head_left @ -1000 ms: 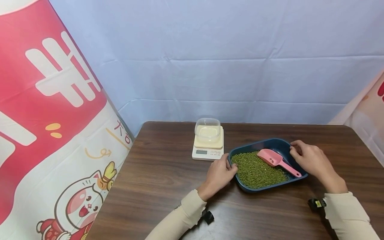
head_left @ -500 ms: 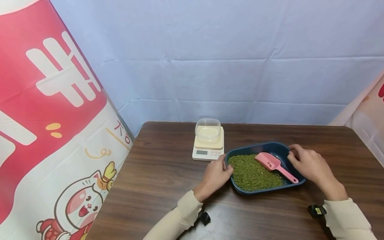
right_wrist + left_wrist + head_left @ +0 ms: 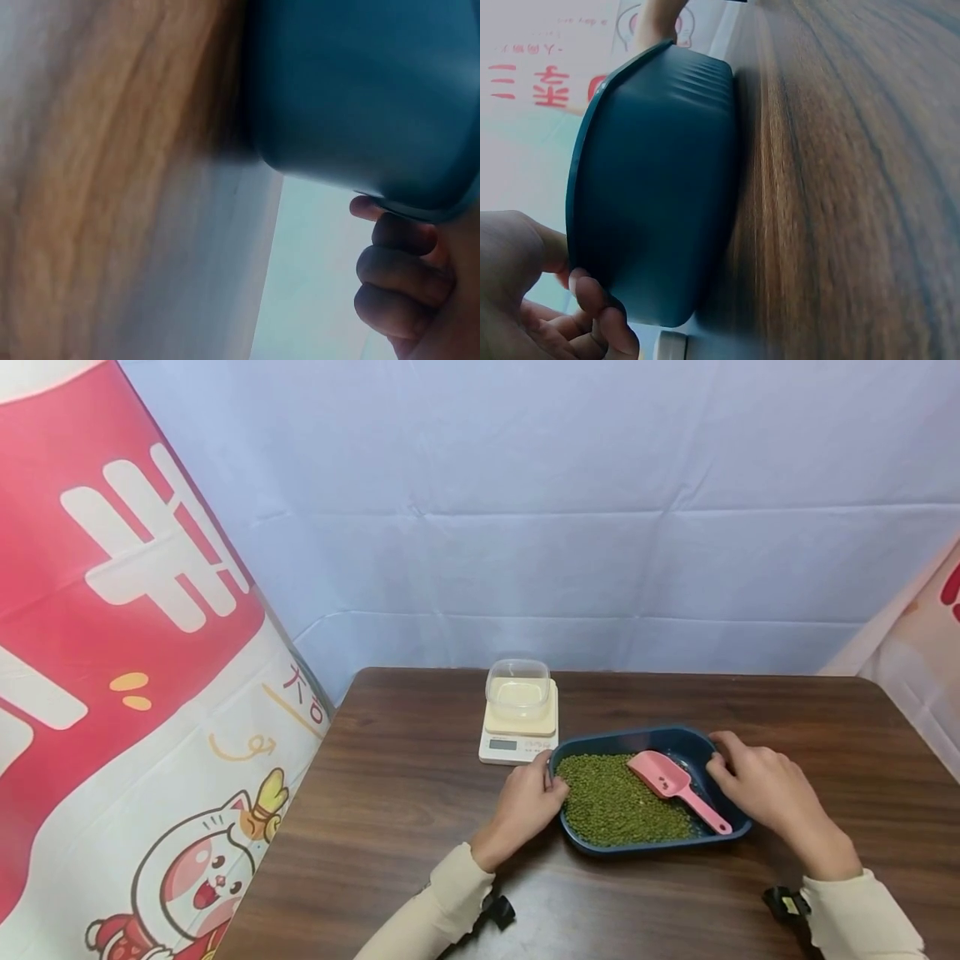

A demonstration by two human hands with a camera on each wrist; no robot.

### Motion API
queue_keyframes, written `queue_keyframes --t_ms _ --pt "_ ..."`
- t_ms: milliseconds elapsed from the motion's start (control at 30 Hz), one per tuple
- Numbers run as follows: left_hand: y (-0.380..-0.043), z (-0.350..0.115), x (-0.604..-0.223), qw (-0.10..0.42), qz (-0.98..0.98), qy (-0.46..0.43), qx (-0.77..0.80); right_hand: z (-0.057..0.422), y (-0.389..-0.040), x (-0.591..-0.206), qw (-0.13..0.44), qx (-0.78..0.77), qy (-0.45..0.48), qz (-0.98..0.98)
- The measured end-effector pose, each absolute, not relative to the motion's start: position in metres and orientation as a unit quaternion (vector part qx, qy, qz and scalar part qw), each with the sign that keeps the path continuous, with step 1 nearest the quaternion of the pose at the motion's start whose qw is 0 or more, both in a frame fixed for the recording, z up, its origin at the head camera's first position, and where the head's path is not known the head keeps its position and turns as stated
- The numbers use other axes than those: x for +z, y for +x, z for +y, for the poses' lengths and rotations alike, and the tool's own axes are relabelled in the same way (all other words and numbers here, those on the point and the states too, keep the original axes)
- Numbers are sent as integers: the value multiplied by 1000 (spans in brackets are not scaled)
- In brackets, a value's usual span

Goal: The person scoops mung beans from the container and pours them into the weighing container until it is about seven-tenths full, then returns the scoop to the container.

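Blue tray (image 3: pixel 611 743) of green beans (image 3: pixel 618 802) is near and right of the scale (image 3: pixel 517 748), between left hand (image 3: pixel 523 802), pinching its left rim, and right hand (image 3: pixel 767 783), pinching its right rim.

From the head camera, a pale bluish cloth (image 3: pixel 517 510), marked with fold creases, hangs across twelve o'clock. A red-and-white printed banner (image 3: pixel 112 647) fills nine o'clock, its cartoon cat (image 3: pixel 202 881) at eight. Pinkish fabric (image 3: pixel 918 643) shows at three. The dark wood-grain surface (image 3: pixel 390 793) has rounded far corners and a soft sheen towards six.
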State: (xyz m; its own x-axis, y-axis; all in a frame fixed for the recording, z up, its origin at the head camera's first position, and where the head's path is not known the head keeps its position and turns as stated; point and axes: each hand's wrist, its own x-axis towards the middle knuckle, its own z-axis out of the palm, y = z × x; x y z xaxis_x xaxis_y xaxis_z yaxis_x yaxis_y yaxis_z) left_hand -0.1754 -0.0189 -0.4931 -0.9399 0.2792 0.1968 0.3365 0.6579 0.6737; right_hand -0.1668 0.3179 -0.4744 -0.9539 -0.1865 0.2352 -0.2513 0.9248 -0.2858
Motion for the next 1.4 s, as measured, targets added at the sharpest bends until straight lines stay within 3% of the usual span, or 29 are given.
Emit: queue_keyframes --t_ms 900,1400 --pt "-171 -51 -493 63 -902 -195 -380 285 -143 -473 85 145 119 -979" --pt "-185 -67 -492 55 -909 -172 -376 270 -159 -470 67 133 147 -978"
